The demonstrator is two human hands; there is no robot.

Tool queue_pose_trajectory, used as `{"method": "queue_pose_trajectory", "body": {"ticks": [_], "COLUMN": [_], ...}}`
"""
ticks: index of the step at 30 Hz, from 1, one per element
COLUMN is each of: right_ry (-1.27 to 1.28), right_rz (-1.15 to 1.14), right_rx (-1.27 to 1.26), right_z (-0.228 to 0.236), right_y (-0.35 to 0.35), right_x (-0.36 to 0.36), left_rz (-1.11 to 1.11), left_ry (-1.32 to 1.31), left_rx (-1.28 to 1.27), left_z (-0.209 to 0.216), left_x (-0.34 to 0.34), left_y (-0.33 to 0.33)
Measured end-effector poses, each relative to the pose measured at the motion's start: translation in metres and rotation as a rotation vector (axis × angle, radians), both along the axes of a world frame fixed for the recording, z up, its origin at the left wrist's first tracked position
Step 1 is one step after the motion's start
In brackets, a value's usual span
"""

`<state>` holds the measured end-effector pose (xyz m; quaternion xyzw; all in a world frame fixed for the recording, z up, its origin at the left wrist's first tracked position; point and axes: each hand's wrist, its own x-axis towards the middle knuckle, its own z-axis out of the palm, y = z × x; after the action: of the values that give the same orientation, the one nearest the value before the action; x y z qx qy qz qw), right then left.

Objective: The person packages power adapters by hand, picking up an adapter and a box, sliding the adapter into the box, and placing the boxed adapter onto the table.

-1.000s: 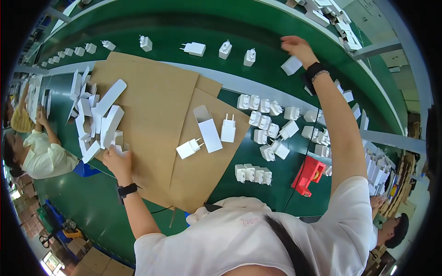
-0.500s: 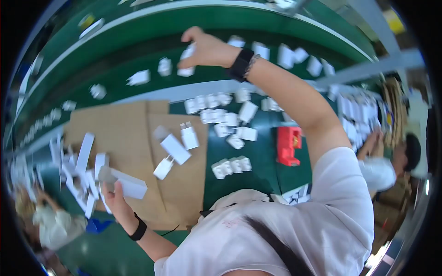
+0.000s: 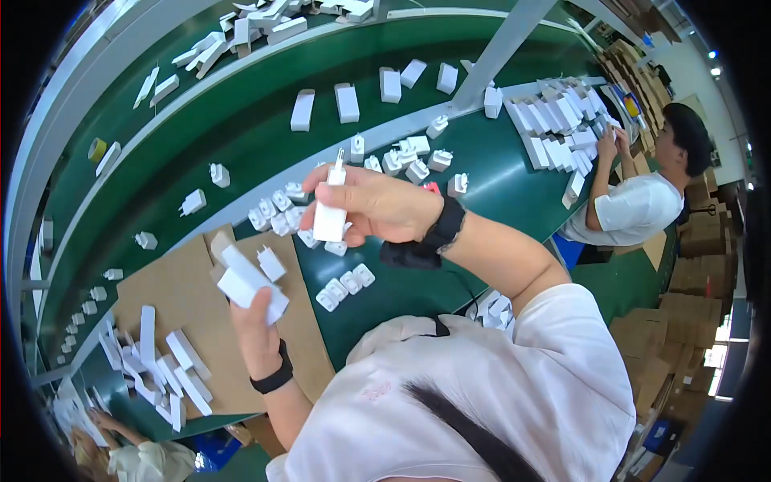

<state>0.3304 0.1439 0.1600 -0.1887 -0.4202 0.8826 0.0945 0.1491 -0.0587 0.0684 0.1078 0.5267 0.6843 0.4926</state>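
My right hand [image 3: 381, 205] is raised over the bench, pinching a white plug charger [image 3: 328, 215] upright between thumb and fingers, its prongs up. My left hand [image 3: 255, 333], lower and to the left, is closed on a white carton [image 3: 247, 283] above the brown cardboard sheet [image 3: 185, 277]. Whether that is one carton or two overlapping ones I cannot tell. Just beyond the carton lies another white charger [image 3: 271, 263]. Behind and beside my right hand stand several white chargers [image 3: 277, 210], partly hidden by it. A short row of chargers [image 3: 345, 287] sits closer to me.
A green conveyor belt [image 3: 265, 153] curves along the far side, carrying spaced cartons [image 3: 347, 103] and chargers. White cartons [image 3: 181, 369] are heaped at the left. At the right, a co-worker [image 3: 642, 193] handles stacked white cartons [image 3: 554, 128]. A metal post [image 3: 506, 48] rises beyond the bench.
My right hand has come back from the belt toward me and now holds a charger. My left hand with a carton has moved right, closer to it. The whole view has turned.
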Motion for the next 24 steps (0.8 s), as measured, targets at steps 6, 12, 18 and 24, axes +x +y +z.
{"method": "queue_pose_trajectory", "body": {"ticks": [6, 12, 18, 24], "right_ry": [0.110, -0.074, -0.004, 0.012], "right_rz": [0.111, -0.166, 0.019, 0.098], "right_rx": [0.018, 1.305, 1.814, 1.660], "right_z": [0.009, 0.014, 0.025, 0.016], "right_y": [0.000, -0.009, -0.006, -0.012], "right_x": [0.024, 0.009, -0.006, -0.024], "left_rz": [-0.243, -0.231, -0.314, -0.246], "left_ry": [0.745, 0.887, 0.928, 1.012], "left_rx": [-0.170, -0.067, -0.103, -0.083], "left_z": [0.057, 0.064, 0.059, 0.045], "left_x": [0.038, 0.047, 0.046, 0.051], "left_y": [0.029, 0.024, 0.021, 0.028]}}
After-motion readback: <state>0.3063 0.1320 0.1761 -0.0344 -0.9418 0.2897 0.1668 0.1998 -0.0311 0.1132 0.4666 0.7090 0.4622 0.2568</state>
